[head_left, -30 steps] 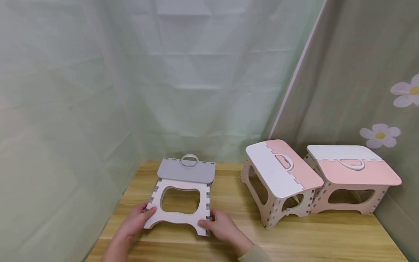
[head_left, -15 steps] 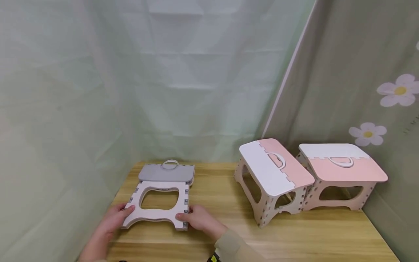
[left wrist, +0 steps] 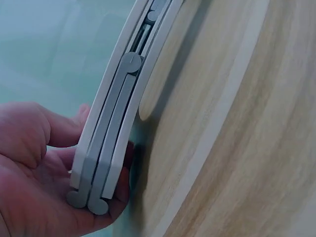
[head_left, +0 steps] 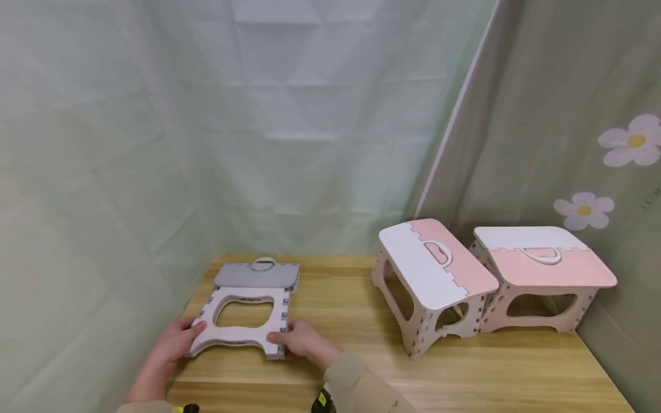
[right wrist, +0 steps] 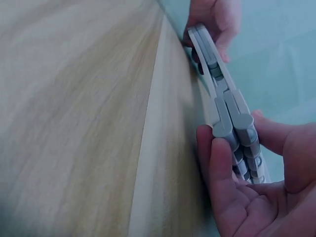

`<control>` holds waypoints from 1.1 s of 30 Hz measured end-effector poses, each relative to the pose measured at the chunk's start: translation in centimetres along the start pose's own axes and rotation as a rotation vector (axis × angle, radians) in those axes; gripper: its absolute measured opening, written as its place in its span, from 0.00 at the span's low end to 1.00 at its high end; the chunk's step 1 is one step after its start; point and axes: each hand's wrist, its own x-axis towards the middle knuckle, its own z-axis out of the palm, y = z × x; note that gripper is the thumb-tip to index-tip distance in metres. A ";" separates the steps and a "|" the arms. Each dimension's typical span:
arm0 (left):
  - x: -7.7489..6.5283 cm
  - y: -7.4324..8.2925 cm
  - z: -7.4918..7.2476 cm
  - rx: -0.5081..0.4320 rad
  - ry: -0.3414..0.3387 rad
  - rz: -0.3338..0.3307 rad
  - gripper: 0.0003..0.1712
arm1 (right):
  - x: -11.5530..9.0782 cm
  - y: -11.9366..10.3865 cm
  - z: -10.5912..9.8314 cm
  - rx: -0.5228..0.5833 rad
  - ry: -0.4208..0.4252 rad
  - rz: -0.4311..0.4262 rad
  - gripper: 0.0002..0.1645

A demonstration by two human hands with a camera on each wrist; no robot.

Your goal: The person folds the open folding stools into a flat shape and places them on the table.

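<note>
A folding stool (head_left: 242, 335), grey on top with white legs and a small carry handle, is folded flat at the table's left side. My left hand (head_left: 174, 343) grips its near left corner, thumb on the upper face. At the near right corner my right hand (head_left: 304, 341) holds it the same way, fingers beneath. In the left wrist view the stool's layered edge (left wrist: 106, 133) runs between thumb and fingers, its near end raised over the wood. The right wrist view shows the hinged edge (right wrist: 237, 126) between my right thumb and fingers.
Two pink and white folding stools stand unfolded on the right, one angled stool (head_left: 434, 269) beside another stool (head_left: 552, 267) by the curtain. The wooden table (head_left: 465, 378) meets pale green curtains (head_left: 320, 143) at the back and left. A flower-print curtain (head_left: 542, 143) hangs on the right.
The folded stool, gripped by both hands, has shifted left and its near end has tipped lower toward the table. The head view has also turned slightly. The pink stools stay standing.
</note>
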 end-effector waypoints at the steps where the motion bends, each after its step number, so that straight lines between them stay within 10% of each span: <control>1: 0.2 -0.1 0.1 0.007 0.016 0.005 0.36 | 0.1 0.1 0.0 -0.003 0.006 -0.001 0.16; 17: 1.0 -1.7 0.7 0.121 0.122 0.005 0.35 | 1.3 1.5 0.5 -0.361 0.184 -0.189 0.30; 33: 1.0 0.3 1.2 0.255 0.194 -0.040 0.34 | 1.1 0.3 0.0 -0.392 0.174 -0.177 0.30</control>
